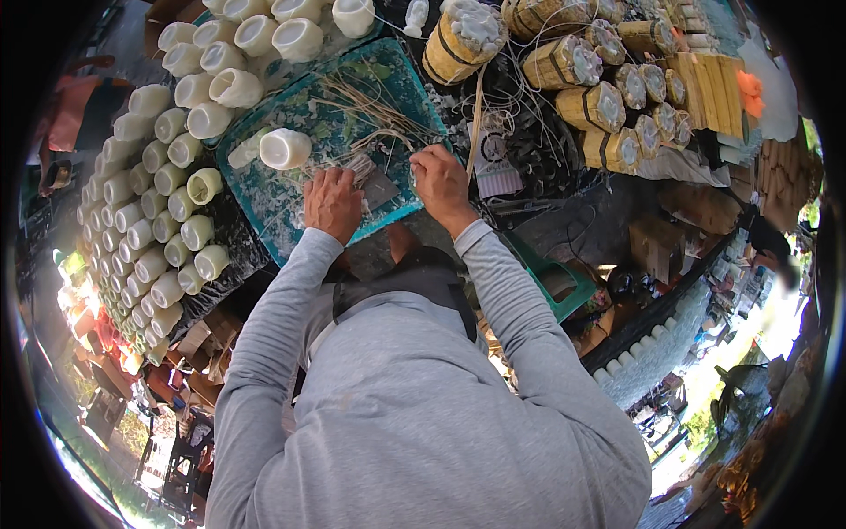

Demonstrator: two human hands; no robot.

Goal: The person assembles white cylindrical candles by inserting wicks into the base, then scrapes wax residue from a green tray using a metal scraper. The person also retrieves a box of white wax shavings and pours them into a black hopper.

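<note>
My left hand (334,204) is at the near side of a teal tray (264,231), fingers bent down onto a bundle of whitish strings (357,166). A flat grey plate (380,189) lies just right of it. My right hand (442,187) is closed at the tray's right edge; its fingertips are pressed together, and what they hold is hidden. Beyond the left hand stands a pale waxy cylinder (285,149), with another translucent one lying beside it. Long tan strands (370,101) stretch across the far part of the tray among white scraps.
Many pale waxy cylinders (167,181) stand in rows on the left and at the far left. Yellow wooden-slat bundles (464,42) bound with cord are at the far right, loose cords among them. A green plastic stool (555,286) stands at right, below the table.
</note>
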